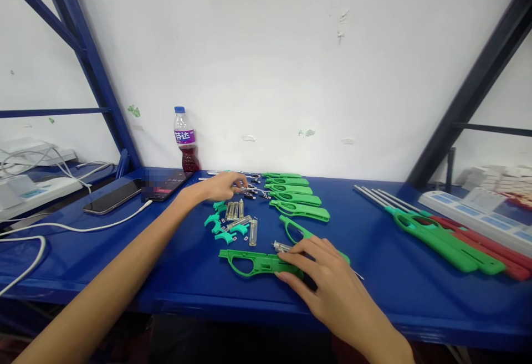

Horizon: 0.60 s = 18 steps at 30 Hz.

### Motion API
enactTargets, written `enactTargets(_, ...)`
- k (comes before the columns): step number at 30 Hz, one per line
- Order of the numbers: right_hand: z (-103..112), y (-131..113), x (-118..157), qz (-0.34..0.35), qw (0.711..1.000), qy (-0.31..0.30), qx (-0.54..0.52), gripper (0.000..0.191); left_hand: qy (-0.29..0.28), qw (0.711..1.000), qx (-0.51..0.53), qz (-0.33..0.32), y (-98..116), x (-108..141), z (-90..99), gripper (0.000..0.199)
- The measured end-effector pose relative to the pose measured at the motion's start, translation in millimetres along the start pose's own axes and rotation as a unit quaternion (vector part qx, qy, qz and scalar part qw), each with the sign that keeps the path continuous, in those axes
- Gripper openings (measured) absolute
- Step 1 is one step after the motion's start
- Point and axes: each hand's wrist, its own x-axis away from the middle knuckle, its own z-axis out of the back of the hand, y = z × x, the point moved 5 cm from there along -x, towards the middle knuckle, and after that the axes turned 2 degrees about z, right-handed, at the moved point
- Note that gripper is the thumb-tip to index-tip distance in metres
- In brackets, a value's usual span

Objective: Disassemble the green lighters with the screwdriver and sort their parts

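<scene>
My left hand (226, 186) reaches to the back of the table, its fingertips pinched among thin metal lighter tubes with dark wired ends (251, 192); what they grip is hidden. My right hand (322, 272) rests over a green lighter casing half (260, 263), thumb at its near edge and fingers across its handle end. Beside those fingers lies a clear fuel tank (281, 247). Another green casing piece (294, 229) is partly covered by this hand. Between the hands are several clear fuel tanks (253, 232) and teal triggers (225, 237).
Several green casing halves (300, 211) lie in a column at the back. Assembled green lighters (440, 236) and red lighters (490, 247) lie right, near a white power strip (477, 222). At left are a bottle (185, 138), two phones (112, 198) and a white cable (95, 228).
</scene>
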Motion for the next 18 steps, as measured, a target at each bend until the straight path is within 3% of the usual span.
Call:
enactTargets(6,-0.5,0.3,0.0,0.002,1.000,0.003,0.000,0.020,0.001,0.999,-0.029,0.018,-24.6,19.7,7.0,0.036)
enactTargets(12,-2.3,2.7,1.2,-0.007,1.000,0.005,-0.006,0.020,-0.009,0.997,-0.057,0.046,-53.3,25.5,-3.8,0.036)
enactTargets(18,-2.9,3.4,1.7,-0.001,1.000,0.001,0.002,0.021,0.013,0.996,-0.076,0.050,-61.7,24.6,-11.5,0.036)
